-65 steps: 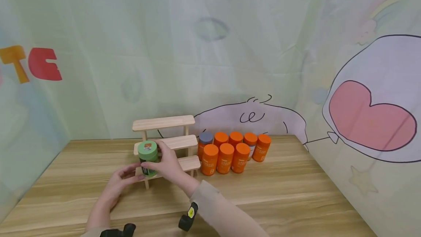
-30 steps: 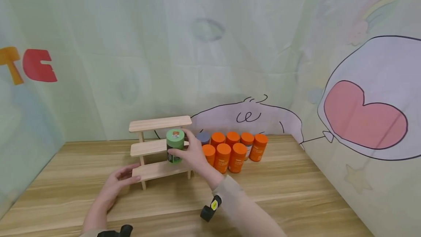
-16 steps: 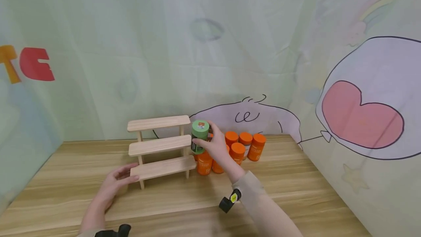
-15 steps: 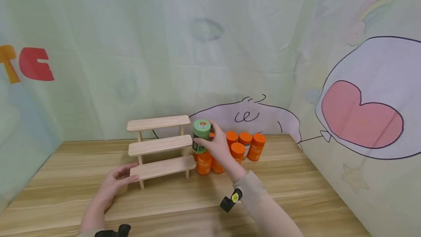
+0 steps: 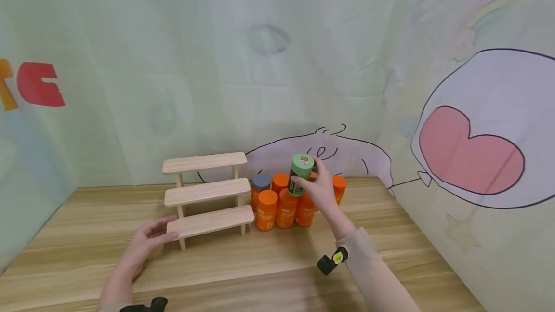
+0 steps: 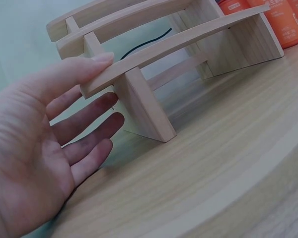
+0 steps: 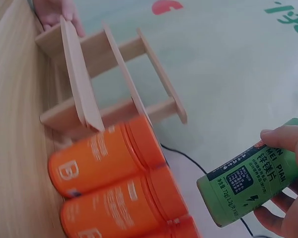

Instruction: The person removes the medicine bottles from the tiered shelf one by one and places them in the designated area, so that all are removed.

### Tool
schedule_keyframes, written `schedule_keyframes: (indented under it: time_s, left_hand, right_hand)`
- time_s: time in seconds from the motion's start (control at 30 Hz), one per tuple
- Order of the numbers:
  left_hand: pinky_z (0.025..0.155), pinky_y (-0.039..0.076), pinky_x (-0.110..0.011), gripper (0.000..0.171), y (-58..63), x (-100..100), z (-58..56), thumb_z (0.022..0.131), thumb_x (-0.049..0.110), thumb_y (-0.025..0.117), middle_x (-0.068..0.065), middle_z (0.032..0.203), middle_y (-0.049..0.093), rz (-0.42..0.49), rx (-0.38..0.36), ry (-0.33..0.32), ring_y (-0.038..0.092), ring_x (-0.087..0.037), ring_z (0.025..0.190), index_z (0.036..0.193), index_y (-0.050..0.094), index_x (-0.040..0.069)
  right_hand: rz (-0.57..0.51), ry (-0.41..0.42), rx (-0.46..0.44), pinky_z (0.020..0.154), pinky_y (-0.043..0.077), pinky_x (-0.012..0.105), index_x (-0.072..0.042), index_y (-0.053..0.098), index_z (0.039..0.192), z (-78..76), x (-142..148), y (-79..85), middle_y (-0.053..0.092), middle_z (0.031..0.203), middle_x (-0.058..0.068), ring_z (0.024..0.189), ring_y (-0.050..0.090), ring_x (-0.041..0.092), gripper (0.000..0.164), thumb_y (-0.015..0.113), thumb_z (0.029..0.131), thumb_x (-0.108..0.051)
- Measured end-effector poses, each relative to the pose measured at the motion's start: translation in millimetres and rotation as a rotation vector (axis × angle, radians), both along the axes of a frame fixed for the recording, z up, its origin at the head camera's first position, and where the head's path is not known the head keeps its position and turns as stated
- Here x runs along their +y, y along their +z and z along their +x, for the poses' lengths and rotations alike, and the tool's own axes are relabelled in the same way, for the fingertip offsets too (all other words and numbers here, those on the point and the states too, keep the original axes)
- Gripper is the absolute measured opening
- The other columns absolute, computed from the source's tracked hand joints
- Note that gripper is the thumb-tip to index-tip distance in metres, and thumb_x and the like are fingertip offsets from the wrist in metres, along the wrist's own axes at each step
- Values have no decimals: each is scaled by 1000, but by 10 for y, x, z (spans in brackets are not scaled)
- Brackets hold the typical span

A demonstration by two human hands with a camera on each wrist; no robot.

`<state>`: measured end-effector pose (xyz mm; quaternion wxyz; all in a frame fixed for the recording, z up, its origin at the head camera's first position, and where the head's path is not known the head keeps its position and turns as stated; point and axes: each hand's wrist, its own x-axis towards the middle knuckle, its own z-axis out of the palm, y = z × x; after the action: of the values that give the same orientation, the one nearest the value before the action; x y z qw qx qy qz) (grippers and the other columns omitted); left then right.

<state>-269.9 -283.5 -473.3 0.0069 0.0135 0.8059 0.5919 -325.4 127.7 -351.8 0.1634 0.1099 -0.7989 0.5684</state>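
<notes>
My right hand (image 5: 323,190) grips a green pill bottle (image 5: 300,172) and holds it up above the orange bottles. Its dark label faces the camera in the right wrist view, with fingers and thumb around the lid end of the bottle (image 7: 246,181). At the left end of a three-tier wooden display shelf (image 5: 208,221), my left hand (image 5: 140,244) pinches the lowest board. In the left wrist view the thumb lies on top of that board, the index finger is partly hidden behind it, and the other fingers hang loosely below. All three tiers of the shelf are bare.
Several orange pill bottles (image 5: 266,213) stand upright in two rows just right of the shelf, some hidden behind my right hand. A bottle with a grey-blue lid (image 5: 261,182) is in the back row. A printed curtain (image 5: 208,85) hangs behind the wooden table (image 5: 225,273).
The green pill bottle has been lifted off the shelf's lowest tier and carried right, over the orange bottles, in my right hand. My left hand has stayed at the shelf's left end.
</notes>
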Motion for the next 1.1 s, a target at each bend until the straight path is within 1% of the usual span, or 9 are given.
schedule_keyframes:
  time_s: [0.1, 0.27, 0.37, 0.57, 0.77, 0.93, 1.1]
  left_hand:
    - [83, 40, -12, 58, -2, -3, -2, 91, 22, 69, 34, 104, 55, 11, 6, -6, 53, 12, 98, 141, 49, -1]
    - [82, 41, -10, 58, -14, -9, 3, 91, 22, 69, 36, 103, 53, 6, 11, -11, 53, 13, 98, 141, 49, 0]
    - [82, 41, -9, 58, -20, -13, 0, 91, 21, 69, 36, 103, 53, 1, 14, -16, 52, 14, 98, 141, 48, -1]
    - [83, 40, -11, 55, -17, -8, 0, 91, 22, 69, 36, 103, 53, 4, 18, -11, 53, 14, 98, 140, 51, 3]
    - [82, 40, -10, 55, -15, -22, 12, 92, 22, 68, 37, 103, 53, 0, 21, -6, 53, 14, 98, 140, 51, 4]
    - [83, 40, -11, 56, -19, -10, 12, 92, 22, 68, 37, 103, 53, 3, 15, 0, 53, 13, 98, 141, 50, 2]
    - [82, 41, -9, 55, -7, -3, 12, 92, 20, 68, 36, 102, 55, 11, 27, -1, 54, 12, 97, 140, 50, 1]
  right_hand:
    - [-17, -49, 18, 96, 49, 50, -6, 48, 137, 3, 168, -11, 57, 130, 16, 119, 53, 32, 62, 76, 82, -10]
    - [-30, -115, 17, 102, 43, 51, -1, 46, 137, 37, 417, -33, 55, 132, 21, 122, 50, 34, 63, 75, 82, -8]
    - [-47, -130, -7, 106, 39, 52, 0, 44, 138, 52, 547, -45, 52, 135, 21, 125, 47, 34, 62, 74, 84, -8]
    - [-48, -146, -67, 106, 38, 51, 1, 38, 142, 97, 731, -105, 47, 139, 21, 128, 43, 35, 68, 73, 85, -9]
    - [-53, -135, -105, 103, 41, 47, 0, 39, 141, 93, 806, -273, 48, 138, 20, 127, 44, 33, 67, 73, 85, -8]
    - [-51, -168, -114, 100, 45, 44, 3, 42, 140, 106, 809, -452, 48, 135, 22, 123, 47, 33, 65, 74, 84, -5]
    - [-42, -191, -114, 98, 45, 44, 4, 40, 141, 112, 798, -619, 48, 135, 24, 121, 49, 35, 67, 73, 83, -2]
